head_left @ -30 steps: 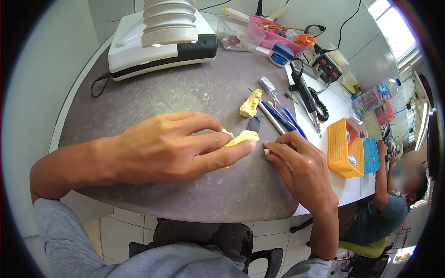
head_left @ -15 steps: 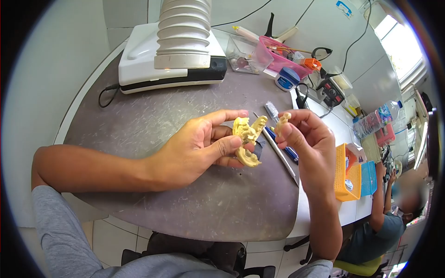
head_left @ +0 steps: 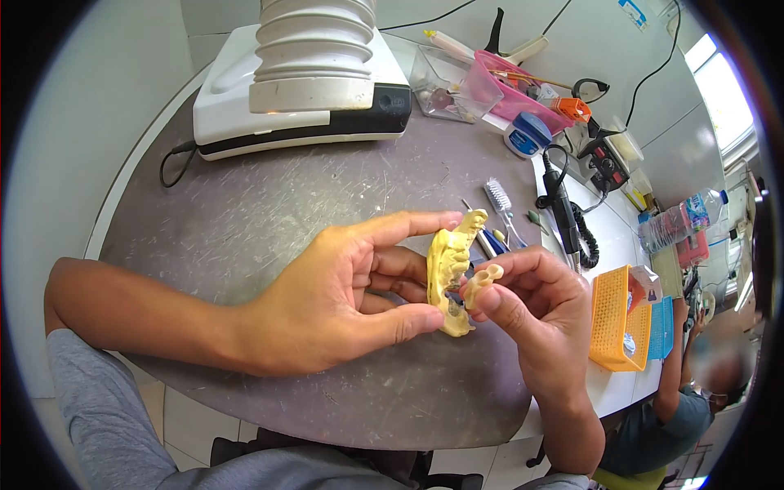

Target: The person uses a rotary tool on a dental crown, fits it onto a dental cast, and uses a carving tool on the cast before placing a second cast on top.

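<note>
My left hand [head_left: 351,286] grips a yellow plaster dental model [head_left: 447,265] by its ends, thumb at the lower end and index finger near the upper one. The model stands nearly on edge above the bench, its row of teeth turned toward the right. Between thumb and fingers, my right hand [head_left: 535,306] pinches a small cream-coloured dental bridge [head_left: 482,282] with hollow crowns. This piece is right beside the lower part of the model and overlaps its edge in this view. Behind the hands lie a brush [head_left: 498,198] and some pens, partly covered.
A white dust-extractor unit [head_left: 237,106] with a ribbed hose [head_left: 314,57] stands at the back left. Further right are a pink basket [head_left: 510,90], a blue-lidded jar [head_left: 527,135], a black handpiece [head_left: 561,208] and an orange basket [head_left: 608,322]. Another person [head_left: 665,425] sits at the far right.
The left hand has turned the model more upright and shifted it slightly right. My right hand has brought the bridge down and left, close against the model. The view has shifted a little.
</note>
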Motion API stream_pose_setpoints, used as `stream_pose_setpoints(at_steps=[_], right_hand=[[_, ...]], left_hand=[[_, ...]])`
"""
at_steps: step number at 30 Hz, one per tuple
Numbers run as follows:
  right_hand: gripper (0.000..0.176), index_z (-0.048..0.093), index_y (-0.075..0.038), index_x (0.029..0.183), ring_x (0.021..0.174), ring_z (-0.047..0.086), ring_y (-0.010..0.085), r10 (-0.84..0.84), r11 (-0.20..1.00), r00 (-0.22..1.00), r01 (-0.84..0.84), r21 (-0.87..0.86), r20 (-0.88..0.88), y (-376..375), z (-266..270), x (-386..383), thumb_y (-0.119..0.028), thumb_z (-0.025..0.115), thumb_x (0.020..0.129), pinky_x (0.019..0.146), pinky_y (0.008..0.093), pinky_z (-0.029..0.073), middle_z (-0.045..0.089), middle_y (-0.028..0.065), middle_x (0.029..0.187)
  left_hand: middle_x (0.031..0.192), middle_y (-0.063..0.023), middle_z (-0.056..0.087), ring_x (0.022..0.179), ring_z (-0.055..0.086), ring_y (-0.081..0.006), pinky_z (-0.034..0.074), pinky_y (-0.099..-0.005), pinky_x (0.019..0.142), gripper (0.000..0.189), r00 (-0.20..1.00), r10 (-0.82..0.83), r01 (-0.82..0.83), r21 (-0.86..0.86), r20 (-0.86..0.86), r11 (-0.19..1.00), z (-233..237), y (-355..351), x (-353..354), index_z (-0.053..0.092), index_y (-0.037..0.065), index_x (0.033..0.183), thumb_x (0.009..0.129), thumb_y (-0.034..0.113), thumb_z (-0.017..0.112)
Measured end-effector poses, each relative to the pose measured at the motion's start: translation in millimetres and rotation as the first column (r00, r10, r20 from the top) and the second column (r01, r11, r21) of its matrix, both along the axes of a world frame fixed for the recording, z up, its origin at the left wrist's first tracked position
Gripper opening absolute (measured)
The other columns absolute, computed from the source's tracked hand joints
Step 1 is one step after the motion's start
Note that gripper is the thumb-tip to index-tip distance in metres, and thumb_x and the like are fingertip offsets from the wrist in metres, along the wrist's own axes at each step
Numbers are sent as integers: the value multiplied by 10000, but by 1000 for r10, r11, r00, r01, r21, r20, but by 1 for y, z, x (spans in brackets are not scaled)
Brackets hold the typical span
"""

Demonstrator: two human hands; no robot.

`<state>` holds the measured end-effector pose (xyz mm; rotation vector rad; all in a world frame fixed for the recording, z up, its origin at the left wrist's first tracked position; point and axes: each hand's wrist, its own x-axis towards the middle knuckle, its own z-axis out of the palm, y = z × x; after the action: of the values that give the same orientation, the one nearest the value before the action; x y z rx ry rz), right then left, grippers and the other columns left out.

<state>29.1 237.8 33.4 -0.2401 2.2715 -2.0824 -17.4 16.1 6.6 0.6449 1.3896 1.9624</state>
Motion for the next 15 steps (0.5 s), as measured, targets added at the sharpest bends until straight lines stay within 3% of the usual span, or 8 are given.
stream_pose_setpoints(at_steps=[15], right_hand=[[211, 684, 41, 1036, 860, 697, 119, 3, 997, 998, -7, 80, 57, -6, 4, 3, -86, 770, 891, 785, 255, 576, 733, 97, 944]], left_hand=[[1292, -185, 613, 1166, 624, -194, 511, -313, 1026, 776, 1000, -13, 12, -4, -13, 1000, -2, -2, 2, 236, 16, 1563, 927, -6, 681]])
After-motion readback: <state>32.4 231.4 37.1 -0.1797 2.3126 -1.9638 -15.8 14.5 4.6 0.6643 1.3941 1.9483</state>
